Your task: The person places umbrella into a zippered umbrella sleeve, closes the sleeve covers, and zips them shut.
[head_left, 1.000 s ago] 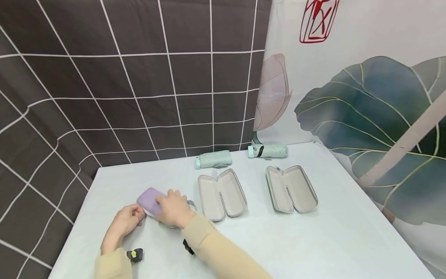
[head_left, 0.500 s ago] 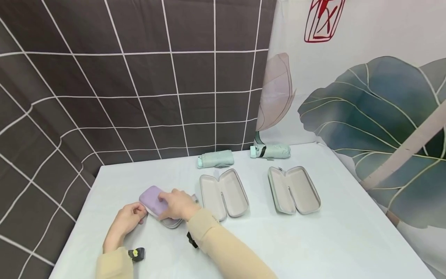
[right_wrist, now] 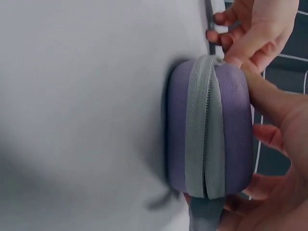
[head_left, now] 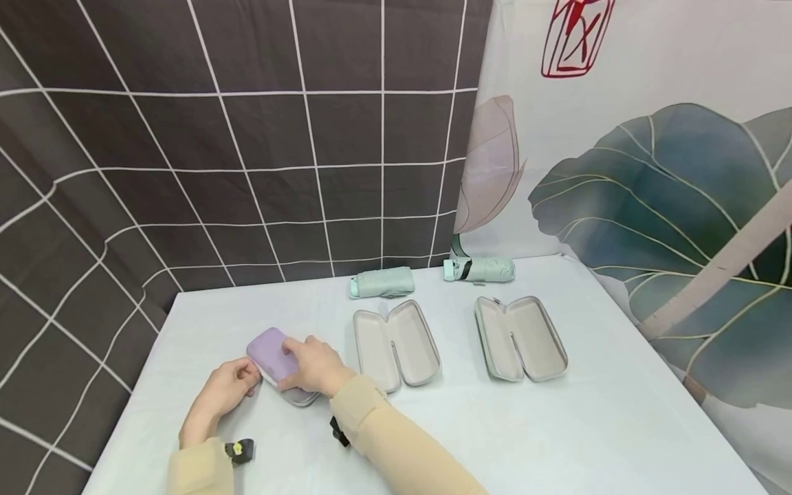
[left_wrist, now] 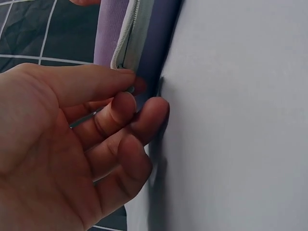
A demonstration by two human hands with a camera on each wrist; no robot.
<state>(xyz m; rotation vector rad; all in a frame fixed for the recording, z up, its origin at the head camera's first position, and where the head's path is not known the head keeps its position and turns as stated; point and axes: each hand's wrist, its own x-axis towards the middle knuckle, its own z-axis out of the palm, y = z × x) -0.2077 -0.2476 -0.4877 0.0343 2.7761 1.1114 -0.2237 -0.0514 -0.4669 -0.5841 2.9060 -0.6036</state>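
Observation:
A purple zip case with a pale grey zip band lies closed on the left part of the white table. My right hand grips it from above, thumb on the near side and fingers over the top. At its left corner, my left hand has thumb and index finger pinched on the zip pull, which is mostly covered by the fingertips. The zip's teeth run along the case's side in the left wrist view. A grey strap hangs off the case's end in the right wrist view.
Two zip cases, the middle one and the right one, lie spread open with pale grey insides. Behind them are two folded mint-green umbrellas, one left and one right. A dark checked cloth hangs behind the table.
My right hand has shifted slightly on the purple case, its thumb now on the near side. The strap at the case's right end has gone out of sight in the head view. The left hand stays put.

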